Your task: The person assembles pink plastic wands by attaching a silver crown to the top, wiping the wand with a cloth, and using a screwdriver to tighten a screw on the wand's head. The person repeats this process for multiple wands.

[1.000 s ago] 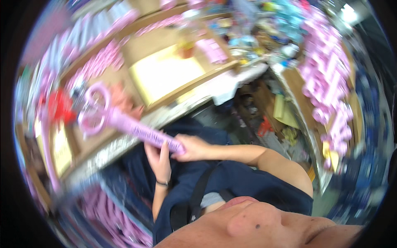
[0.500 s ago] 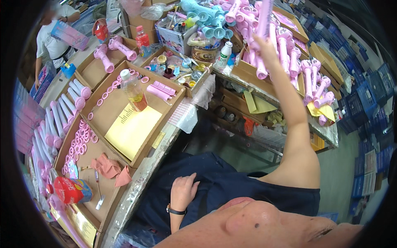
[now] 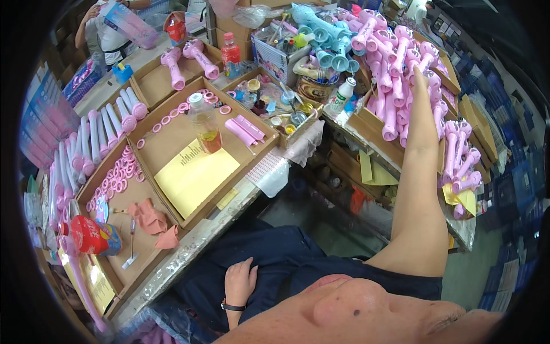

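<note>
Close by, at the bottom of the frame, the left hand (image 3: 239, 282) is resting on the dark blue clothes (image 3: 260, 249). Its fingers are bending just a little, and it isn't holding anything that I can see.

A bit further, at the left, a salmon cloth (image 3: 149, 218) is lying in a brown tray, near a red jug (image 3: 91, 234). Lots of little pink rings (image 3: 119, 176) are lying in a heap above the cloth. In the next tray, a yellow sheet (image 3: 195, 178) is lying flat, and a clear bottle (image 3: 205, 123) is standing at its top edge.

Further off, at the upper right, the right hand (image 3: 420, 77) is reaching into the big pile of pink wands (image 3: 390, 117). Its fingers are hiding among them, so I can't tell if it is gripping one or letting go.

Half a second ago this hand was lifting one wand high over the pile. Now no wand is sticking up like that, so I think that one is lying with the others, and its turn is probably ending.

Farthest away, at the upper left, another person (image 3: 112, 40) is standing behind a pink and blue box (image 3: 130, 24).
</note>
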The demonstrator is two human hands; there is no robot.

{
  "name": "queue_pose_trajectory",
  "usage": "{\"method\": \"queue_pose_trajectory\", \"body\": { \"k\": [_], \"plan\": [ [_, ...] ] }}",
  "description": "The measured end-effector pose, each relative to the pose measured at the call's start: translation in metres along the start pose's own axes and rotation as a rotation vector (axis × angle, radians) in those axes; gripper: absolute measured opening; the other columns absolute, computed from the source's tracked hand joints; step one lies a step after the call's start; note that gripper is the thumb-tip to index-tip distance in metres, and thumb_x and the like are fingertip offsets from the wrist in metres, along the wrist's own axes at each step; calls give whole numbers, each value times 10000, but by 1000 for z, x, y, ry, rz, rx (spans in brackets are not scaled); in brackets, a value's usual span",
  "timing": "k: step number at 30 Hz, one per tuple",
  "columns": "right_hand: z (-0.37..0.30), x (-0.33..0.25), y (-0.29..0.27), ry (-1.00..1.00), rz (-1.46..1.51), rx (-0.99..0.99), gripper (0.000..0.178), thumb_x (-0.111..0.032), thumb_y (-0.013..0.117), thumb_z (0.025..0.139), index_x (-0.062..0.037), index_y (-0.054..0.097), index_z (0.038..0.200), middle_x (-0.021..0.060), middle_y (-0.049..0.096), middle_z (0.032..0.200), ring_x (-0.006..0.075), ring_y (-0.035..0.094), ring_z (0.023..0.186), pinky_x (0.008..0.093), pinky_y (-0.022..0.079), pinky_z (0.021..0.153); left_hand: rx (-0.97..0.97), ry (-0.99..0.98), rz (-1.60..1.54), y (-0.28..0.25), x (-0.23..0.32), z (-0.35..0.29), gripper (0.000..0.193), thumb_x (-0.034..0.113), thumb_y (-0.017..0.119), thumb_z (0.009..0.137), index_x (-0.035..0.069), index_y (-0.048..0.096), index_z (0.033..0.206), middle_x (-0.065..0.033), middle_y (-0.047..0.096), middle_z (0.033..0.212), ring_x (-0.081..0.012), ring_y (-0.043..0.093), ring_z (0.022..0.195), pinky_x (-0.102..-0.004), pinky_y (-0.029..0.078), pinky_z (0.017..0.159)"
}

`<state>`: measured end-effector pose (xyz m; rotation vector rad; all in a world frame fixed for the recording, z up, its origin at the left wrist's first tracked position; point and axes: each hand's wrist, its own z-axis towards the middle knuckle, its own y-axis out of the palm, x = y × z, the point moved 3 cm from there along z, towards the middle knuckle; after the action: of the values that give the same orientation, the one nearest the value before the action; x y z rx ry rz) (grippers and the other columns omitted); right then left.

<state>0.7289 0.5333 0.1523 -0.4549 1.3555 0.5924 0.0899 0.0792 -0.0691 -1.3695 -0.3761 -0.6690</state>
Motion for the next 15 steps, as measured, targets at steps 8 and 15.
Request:
{"method": "queue_pose_trajectory", "body": {
  "k": [8,15],
  "plan": [
    [-32,-18,16,-224,-153,450,771,-400,771,665,103,480,1173,312,454,1209,355,493,1108,402,424,932,-20,-15,11,-4,3,0,256,157,639,801,27,620,1020,-129,630,879,-300,587,822,-386,460,771],
    [-215,-31,64,-649,27,-236,457,-89,616,844,9,424,1247,122,517,1095,173,547,909,280,465,770,128,-227,-99,-63,11,-42,291,129,669,772,17,615,1035,-151,634,946,-322,595,869,-386,469,795]
  ]
}}
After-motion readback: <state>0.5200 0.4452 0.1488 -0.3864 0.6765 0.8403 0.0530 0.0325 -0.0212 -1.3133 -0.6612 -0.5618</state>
